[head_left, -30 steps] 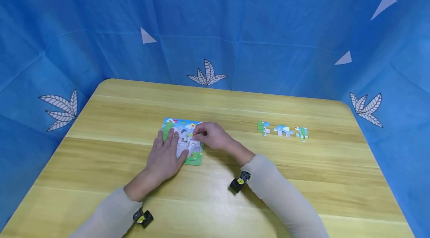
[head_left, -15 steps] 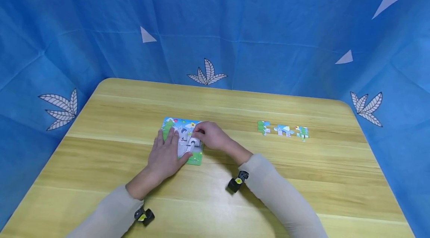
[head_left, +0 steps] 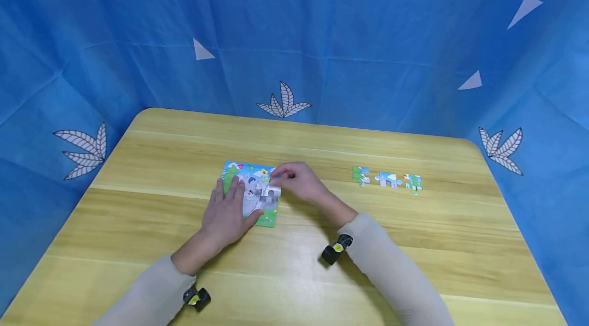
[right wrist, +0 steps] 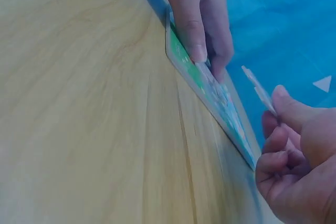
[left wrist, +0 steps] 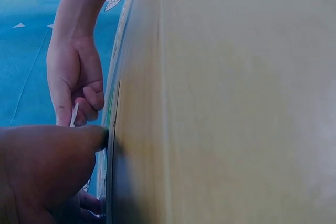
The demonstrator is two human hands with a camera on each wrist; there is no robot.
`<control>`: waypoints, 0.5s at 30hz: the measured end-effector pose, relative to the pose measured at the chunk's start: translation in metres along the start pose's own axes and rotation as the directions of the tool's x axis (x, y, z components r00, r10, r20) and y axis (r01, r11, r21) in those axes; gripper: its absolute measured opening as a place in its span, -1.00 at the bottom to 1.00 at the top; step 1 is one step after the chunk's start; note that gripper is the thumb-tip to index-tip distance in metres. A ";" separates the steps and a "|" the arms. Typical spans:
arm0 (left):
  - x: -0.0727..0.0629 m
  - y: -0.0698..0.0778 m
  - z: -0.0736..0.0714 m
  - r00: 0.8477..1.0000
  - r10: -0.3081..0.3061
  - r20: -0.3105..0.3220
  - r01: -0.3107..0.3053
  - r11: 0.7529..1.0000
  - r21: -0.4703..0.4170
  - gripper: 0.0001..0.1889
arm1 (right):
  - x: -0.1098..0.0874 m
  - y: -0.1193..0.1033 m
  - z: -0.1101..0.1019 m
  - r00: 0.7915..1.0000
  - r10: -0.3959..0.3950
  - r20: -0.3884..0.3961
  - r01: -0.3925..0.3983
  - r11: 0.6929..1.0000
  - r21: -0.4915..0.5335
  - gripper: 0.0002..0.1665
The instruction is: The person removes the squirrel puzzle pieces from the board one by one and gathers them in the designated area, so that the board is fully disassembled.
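While the left hand lies on the puzzle board with its fingers spread out, the right hand has its grip pinched on a single puzzle piece, thumb against the fingers. In the right wrist view the piece is tilted and stands apart from the board; from the head camera it appears over the board's right side.

Seen nearly edge-on, the piece is thin and pale-edged, so it is probably light card: stiff enough to keep its shape, with no weight to fight. The printed face may be a little slick, and the knobs look like the weak points, likely to bend or fray if pressed askew. The best hold is a soft pinch across faces near one edge, leaving the opposite edge free.

The board also looks thin and light, and would probably slide on the smooth surface without a steadying palm. Three loose pieces lie in a row, well apart to the right; being so flat, they would be easier to lift by a fingernail under an edge.
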State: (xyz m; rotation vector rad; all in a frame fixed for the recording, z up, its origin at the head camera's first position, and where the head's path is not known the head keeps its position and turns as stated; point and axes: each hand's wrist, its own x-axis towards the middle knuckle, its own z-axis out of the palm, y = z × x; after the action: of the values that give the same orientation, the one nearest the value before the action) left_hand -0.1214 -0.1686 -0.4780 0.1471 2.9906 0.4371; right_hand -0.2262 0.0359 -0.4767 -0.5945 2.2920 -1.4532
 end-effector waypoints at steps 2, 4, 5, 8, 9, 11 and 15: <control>0.000 0.000 0.001 1.000 0.002 0.002 -0.002 1.000 -0.003 -0.05 | -0.003 0.001 -0.004 1.000 0.005 -0.030 -0.004 1.000 0.031 -0.82; 0.001 0.000 0.001 1.000 0.002 0.002 -0.002 1.000 -0.001 -0.05 | -0.007 0.003 -0.009 0.998 0.001 -0.056 0.002 0.999 0.054 -0.83; 0.001 0.000 0.002 1.000 0.002 0.003 -0.002 1.000 -0.003 -0.05 | -0.009 0.004 -0.011 0.998 -0.003 -0.068 0.007 0.998 0.062 -0.84; 0.001 0.000 0.003 1.000 0.000 0.002 0.000 1.000 -0.006 -0.05 | -0.016 0.006 -0.020 0.995 -0.012 -0.102 0.020 0.996 0.082 -0.85; 0.001 0.000 0.003 1.000 0.000 0.001 0.000 1.000 -0.007 -0.05 | -0.018 0.006 -0.023 0.994 -0.006 -0.111 0.017 0.995 0.097 -0.85; 0.001 0.000 0.003 1.000 -0.001 0.001 0.001 1.000 -0.013 -0.06 | -0.023 0.006 -0.030 0.992 0.021 -0.127 -0.003 0.990 0.138 -0.85; -0.001 0.001 0.002 1.000 0.000 -0.004 0.000 1.000 -0.016 -0.06 | -0.031 0.006 -0.044 0.983 0.099 -0.152 -0.059 0.966 0.251 -0.85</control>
State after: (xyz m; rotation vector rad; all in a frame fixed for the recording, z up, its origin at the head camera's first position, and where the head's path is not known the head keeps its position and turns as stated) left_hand -0.1205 -0.1674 -0.4798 0.1453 2.9906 0.4622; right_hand -0.2239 0.0881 -0.4621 -0.3175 2.1770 -1.7691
